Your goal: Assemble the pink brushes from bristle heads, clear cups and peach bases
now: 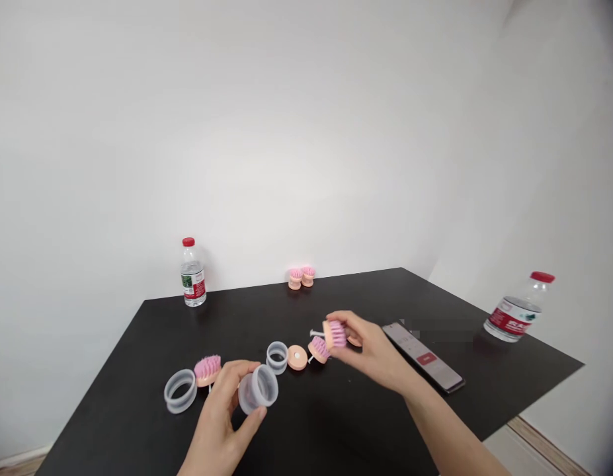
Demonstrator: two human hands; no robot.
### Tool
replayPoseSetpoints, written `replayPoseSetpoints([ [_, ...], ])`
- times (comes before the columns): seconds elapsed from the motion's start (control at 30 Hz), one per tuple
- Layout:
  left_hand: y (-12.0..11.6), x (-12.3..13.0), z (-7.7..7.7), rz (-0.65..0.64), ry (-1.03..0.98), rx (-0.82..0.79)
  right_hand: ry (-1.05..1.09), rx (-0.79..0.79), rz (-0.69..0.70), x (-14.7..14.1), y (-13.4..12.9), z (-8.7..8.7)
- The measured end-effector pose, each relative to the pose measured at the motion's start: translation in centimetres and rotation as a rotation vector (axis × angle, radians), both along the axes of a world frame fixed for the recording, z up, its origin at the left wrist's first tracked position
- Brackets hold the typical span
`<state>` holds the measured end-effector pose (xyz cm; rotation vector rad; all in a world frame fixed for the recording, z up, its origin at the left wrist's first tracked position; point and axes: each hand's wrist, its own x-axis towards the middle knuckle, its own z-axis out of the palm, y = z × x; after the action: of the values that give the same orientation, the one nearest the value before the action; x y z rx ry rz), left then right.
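My left hand (230,413) is closed round a translucent plastic cup (259,390), its open end tilted to the right. Between the thumb and fingers of my right hand (366,347) is a pink-bristled brush head (334,334), held sideways above the table, its pale stem pointing left. Just below it lies a second brush head (319,350). Beside that are a round peach cap (297,357) and a small translucent ring (277,357). Left of my left hand, another pink brush head (207,370) and a larger translucent ring (180,391) rest on the table, the brush head partly hidden.
A black table (306,436) stands against a white wall. Two assembled pink brushes (301,277) sit at its back edge. One water bottle (193,277) is at the back left, another bottle (518,309) at the right. A phone (425,357) lies beside my right forearm.
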<state>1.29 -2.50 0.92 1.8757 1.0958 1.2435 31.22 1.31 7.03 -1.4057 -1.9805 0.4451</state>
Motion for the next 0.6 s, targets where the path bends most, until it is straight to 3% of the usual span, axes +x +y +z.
replayPoseSetpoints([
  [0.1, 0.0, 0.0, 0.1, 0.009, -0.001, 0.012, 0.066, -0.016, 0.285, -4.8, -1.9, 1.7],
  [0.17, -0.1, -0.1, 0.3, 0.017, -0.011, 0.019, 0.065, -0.003, 0.395, -6.9, -2.2, 2.2],
  [0.37, 0.0, -0.7, 0.4, 0.019, -0.036, 0.027, 0.099, 0.031, 0.491, -9.3, -0.6, 1.3],
  [0.6, 0.2, -1.1, 0.0, 0.004, -0.062, 0.004, 0.272, 0.018, 0.556, -10.1, 0.2, -1.6],
])
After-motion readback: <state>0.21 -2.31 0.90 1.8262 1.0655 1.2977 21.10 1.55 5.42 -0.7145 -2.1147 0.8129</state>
